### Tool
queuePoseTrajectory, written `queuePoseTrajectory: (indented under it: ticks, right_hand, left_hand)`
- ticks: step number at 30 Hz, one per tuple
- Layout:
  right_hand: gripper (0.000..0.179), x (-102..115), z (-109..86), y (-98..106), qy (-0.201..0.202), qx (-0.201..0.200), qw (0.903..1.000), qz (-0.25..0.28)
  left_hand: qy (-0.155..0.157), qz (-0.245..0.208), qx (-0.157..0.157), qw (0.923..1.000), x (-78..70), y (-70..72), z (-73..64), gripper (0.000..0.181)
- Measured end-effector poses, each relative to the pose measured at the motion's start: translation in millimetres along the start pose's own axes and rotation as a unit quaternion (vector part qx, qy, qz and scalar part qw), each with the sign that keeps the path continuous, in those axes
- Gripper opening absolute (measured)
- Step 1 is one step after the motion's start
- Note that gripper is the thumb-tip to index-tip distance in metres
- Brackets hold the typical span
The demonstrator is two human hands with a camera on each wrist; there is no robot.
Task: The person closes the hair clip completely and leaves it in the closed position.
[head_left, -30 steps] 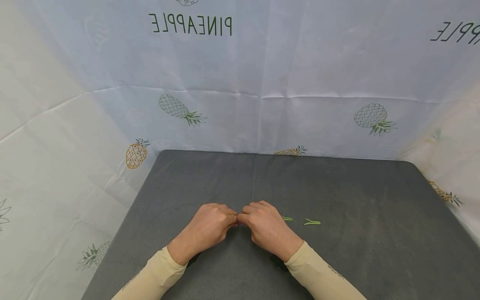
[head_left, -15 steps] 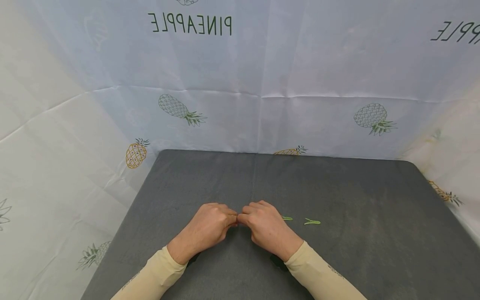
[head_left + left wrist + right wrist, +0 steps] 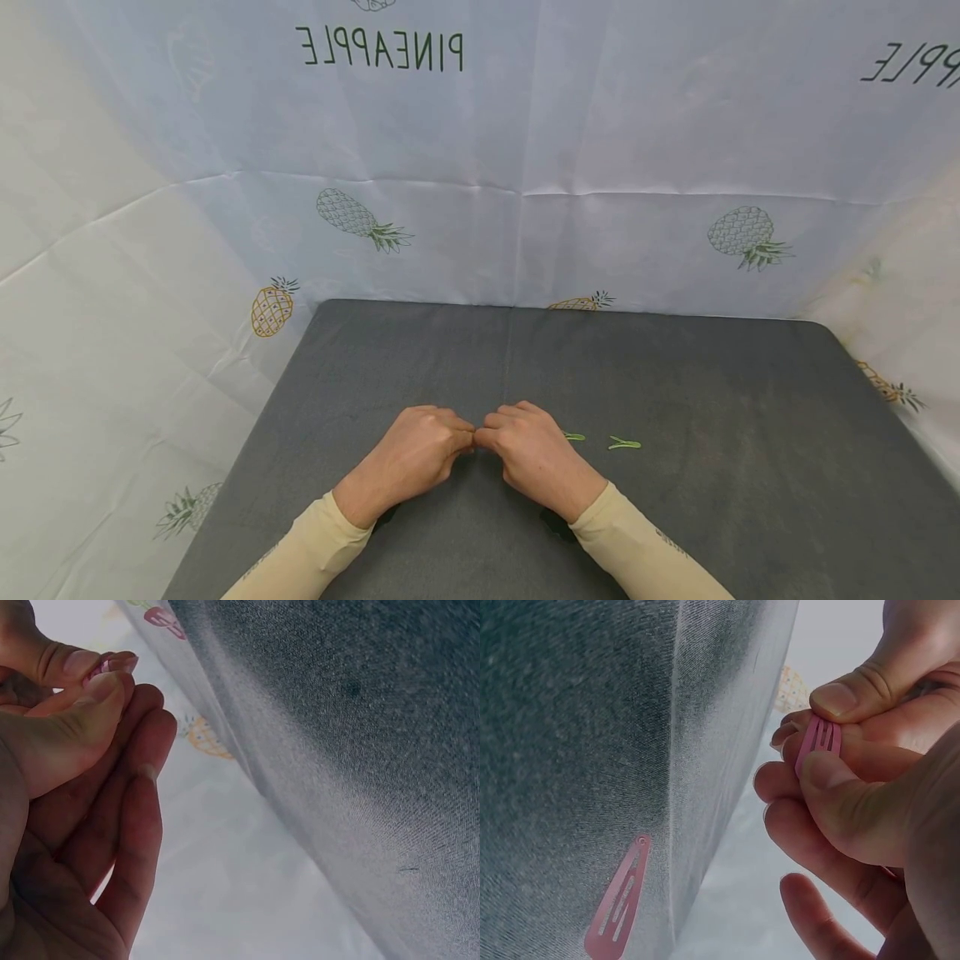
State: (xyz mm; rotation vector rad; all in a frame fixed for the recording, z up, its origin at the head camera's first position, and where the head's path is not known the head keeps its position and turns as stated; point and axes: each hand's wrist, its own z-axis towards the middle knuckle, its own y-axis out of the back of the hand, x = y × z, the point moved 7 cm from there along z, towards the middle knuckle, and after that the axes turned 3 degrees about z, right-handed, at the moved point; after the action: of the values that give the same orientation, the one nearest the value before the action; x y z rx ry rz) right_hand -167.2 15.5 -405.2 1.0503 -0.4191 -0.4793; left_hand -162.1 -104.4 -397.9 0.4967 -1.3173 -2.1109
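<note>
Both hands meet over the middle of the grey table. A pink snap hair clip [image 3: 823,735] is pinched between thumb and fingers of each, one hand at either end, as the right wrist view shows. My left hand [image 3: 416,450] has the far end in that view; my right hand [image 3: 532,458] holds the near end. Only a sliver of this clip [image 3: 103,669] peeks out between the thumbs in the left wrist view, and the head view hides it. A second pink hair clip [image 3: 619,900] lies flat on the table near the right hand.
Right of the right hand lie two green hair clips: one [image 3: 624,443] has its prongs spread, the other [image 3: 575,437] is partly covered by the hand. A pineapple-print cloth [image 3: 517,242] hangs behind and beside the grey table [image 3: 720,392].
</note>
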Motion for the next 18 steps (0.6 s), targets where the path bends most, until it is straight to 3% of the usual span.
queuePoseTrajectory:
  ticks: [18]
  right_hand:
    - [0.036,0.6,-0.4,-3.3,-0.008,0.013,0.9999,-0.006]
  left_hand:
    - [0.005,0.006,0.010,0.9999,0.5,-0.7,-0.1,0.033]
